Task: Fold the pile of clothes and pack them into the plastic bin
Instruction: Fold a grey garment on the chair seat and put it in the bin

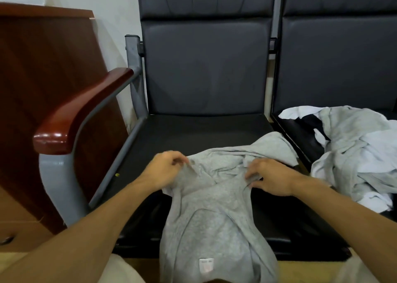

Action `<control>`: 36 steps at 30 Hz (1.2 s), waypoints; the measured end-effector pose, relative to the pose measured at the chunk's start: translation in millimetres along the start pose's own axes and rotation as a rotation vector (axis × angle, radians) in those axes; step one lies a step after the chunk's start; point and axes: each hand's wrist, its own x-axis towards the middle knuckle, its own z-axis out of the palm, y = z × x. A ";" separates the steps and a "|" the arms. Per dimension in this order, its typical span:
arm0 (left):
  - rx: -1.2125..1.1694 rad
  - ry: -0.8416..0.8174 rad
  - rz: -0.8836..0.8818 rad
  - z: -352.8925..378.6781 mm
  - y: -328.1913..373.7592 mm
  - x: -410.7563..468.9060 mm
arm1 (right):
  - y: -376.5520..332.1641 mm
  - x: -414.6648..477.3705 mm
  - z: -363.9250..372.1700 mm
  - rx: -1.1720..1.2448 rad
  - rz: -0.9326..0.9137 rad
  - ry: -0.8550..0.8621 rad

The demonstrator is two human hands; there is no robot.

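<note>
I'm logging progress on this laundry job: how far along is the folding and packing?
Done: nothing visible; no folded stack or bin shows. In hand: the left hand and right hand pinch a grey garment lying unfolded on the black seat. Left: the crumpled pile on the next seat, then all the packing.

Forearms outstretched, left hand [165,171] pinching grey garment [214,209], right hand [272,178] likewise
</note>
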 end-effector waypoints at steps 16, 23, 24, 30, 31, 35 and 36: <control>0.184 -0.023 -0.384 16.8 -4.7 11.1 | -13.8 12.3 4.0 -0.027 -0.064 -0.064; -0.781 0.313 -0.732 1.8 4.7 22.4 | -2.2 11.8 0.0 0.059 -0.059 -0.063; -0.799 0.365 -0.758 -1.9 2.3 22.1 | -0.8 11.8 -0.4 0.056 -0.057 -0.058; -0.656 0.669 -0.688 -19.9 -11.7 12.1 | 11.0 3.5 -8.9 0.030 -0.027 -0.066; -0.622 0.650 -0.664 -21.2 -14.7 10.3 | 12.1 2.0 -9.3 0.029 -0.027 -0.071; -0.392 0.514 -0.582 -26.4 -16.7 -5.0 | 9.3 -3.3 -6.9 0.049 -0.026 -0.093; -0.250 0.483 -0.535 -27.7 -16.1 -9.4 | 9.0 -4.9 -6.1 0.071 -0.020 -0.102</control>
